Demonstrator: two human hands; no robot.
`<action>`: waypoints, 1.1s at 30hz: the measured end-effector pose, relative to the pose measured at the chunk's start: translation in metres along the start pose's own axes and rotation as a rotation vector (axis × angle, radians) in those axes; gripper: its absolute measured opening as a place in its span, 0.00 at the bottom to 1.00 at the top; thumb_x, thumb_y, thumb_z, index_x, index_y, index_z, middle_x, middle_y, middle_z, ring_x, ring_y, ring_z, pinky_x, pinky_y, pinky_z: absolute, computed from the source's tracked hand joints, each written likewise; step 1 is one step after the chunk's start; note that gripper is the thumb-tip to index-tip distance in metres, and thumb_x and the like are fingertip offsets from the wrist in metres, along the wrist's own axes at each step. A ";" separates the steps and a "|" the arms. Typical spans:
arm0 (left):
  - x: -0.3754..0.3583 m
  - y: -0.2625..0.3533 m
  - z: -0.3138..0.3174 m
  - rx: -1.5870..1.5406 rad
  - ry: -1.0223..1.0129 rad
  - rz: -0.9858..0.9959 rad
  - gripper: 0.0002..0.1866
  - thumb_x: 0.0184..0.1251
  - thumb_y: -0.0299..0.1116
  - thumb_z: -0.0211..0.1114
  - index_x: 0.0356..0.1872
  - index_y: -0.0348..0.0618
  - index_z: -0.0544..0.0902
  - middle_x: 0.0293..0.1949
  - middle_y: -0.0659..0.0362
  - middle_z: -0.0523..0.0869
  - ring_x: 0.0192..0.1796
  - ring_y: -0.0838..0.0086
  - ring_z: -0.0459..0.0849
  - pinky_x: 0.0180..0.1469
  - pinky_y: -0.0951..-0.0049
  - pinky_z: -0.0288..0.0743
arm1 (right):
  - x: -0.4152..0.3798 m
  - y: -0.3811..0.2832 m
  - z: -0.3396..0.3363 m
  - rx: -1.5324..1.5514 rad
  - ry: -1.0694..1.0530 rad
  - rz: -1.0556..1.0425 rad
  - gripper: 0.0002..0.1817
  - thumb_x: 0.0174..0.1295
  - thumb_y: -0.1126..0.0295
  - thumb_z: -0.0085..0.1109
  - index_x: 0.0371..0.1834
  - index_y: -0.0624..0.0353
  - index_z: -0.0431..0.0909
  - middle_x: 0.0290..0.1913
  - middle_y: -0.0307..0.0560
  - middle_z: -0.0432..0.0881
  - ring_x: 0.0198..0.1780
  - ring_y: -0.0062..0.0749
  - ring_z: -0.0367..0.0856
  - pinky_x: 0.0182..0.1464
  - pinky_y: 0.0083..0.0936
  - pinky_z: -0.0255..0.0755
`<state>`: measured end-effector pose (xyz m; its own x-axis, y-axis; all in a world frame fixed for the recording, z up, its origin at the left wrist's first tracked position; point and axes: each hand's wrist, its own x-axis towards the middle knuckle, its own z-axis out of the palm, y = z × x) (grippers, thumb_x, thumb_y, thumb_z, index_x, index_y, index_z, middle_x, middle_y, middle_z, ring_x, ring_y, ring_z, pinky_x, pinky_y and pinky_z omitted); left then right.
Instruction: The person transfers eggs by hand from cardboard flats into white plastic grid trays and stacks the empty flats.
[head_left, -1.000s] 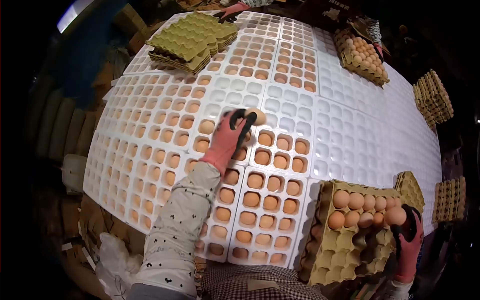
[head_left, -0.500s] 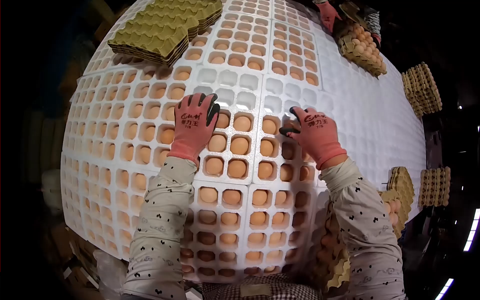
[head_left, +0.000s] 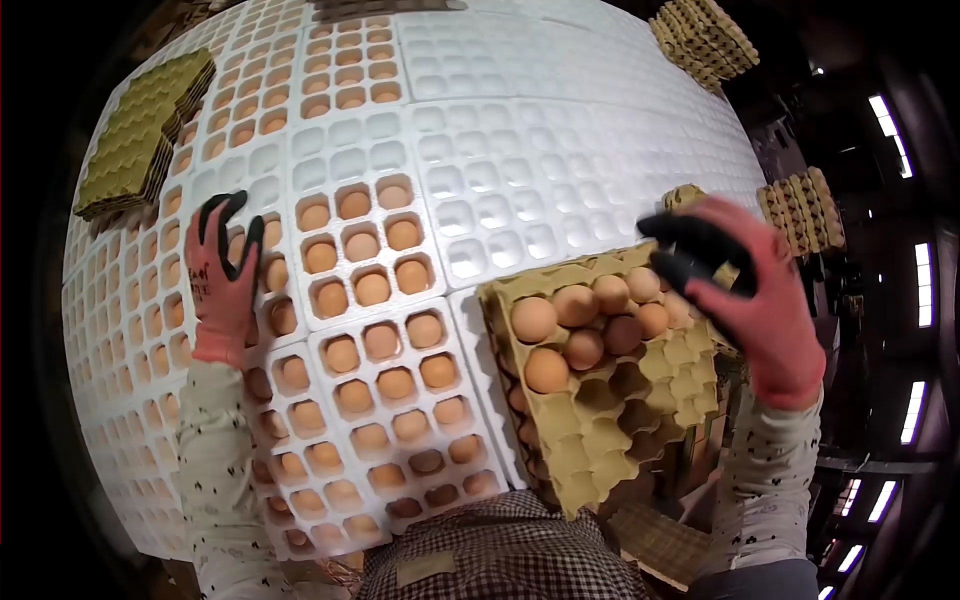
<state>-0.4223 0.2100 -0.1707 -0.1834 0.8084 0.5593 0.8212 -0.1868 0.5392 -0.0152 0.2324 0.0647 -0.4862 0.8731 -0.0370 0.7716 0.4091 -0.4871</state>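
Note:
My left hand [head_left: 226, 280], in a pink glove with black fingertips, hovers over a white foam tray [head_left: 450, 300] with its thumb and fingers apart, holding nothing. Close to it, a brown egg [head_left: 274, 272] sits in a foam pocket. At the right, my right hand [head_left: 745, 285] is above the far right corner of a yellowish pulp egg tray [head_left: 600, 445]. Its fingers are curved and spread, with no egg visible between them. Several brown eggs [head_left: 534, 320] lie along the far side of that pulp tray; its near cups show bare. More eggs show beneath its left edge.
Foam trays with eggs [head_left: 371, 284] cover the left and middle. Foam trays with bare pockets [head_left: 560, 150] extend to the far right. A stack of pulp trays [head_left: 145, 135] rests at the far left. Egg-tray stacks [head_left: 800, 210] stand along the right edge, another [head_left: 705, 42] farther back.
The view has swung right, bringing the pulp egg tray into full view. My right hand has moved from the foam pockets to over that tray. My left hand stays over the foam, its fingers spread.

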 end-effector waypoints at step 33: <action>-0.028 0.395 0.122 0.315 -0.678 0.423 0.23 0.53 0.41 0.72 0.50 0.43 0.82 0.58 0.47 0.75 0.43 0.63 0.82 0.41 0.67 0.77 | -0.113 0.198 0.020 -0.278 0.236 -0.119 0.35 0.42 0.66 0.79 0.59 0.45 0.79 0.59 0.51 0.74 0.57 0.49 0.76 0.51 0.36 0.78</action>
<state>-0.0271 0.1822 -0.0504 0.4520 0.8835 0.1227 0.8779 -0.4650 0.1140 0.1840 0.2094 -0.0452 -0.4965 0.8389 0.2232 0.8130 0.5395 -0.2192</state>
